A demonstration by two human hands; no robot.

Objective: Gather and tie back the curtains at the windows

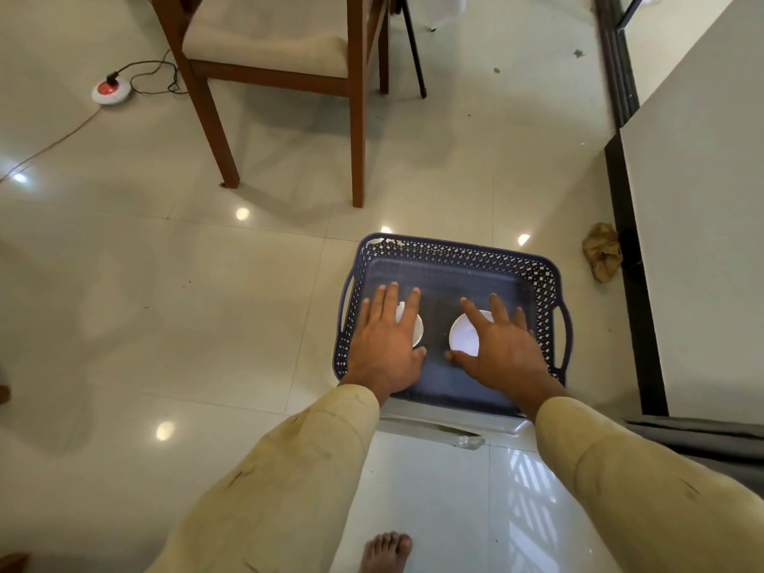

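Note:
A dark blue perforated basket [454, 250] sits on a white stool [475, 432] in front of me. Two round white discs lie on its floor: the left disc [418, 326] and the right disc [464, 335]. My left hand [386, 343] is spread flat over the left disc, fingers apart, and hides most of it. My right hand [502, 351] is spread over the right disc the same way, palm down. Neither hand grips anything. A fold of grey curtain fabric [703, 440] shows at the right edge, by my right sleeve. No window is in view.
A wooden chair [264, 47] with a beige cushion stands ahead on the glossy tiled floor. A white round power socket [111, 91] with cables lies at the far left. A crumpled brown cloth [601, 252] lies by the black-edged wall [703, 200] on the right. My bare foot [386, 552] is below.

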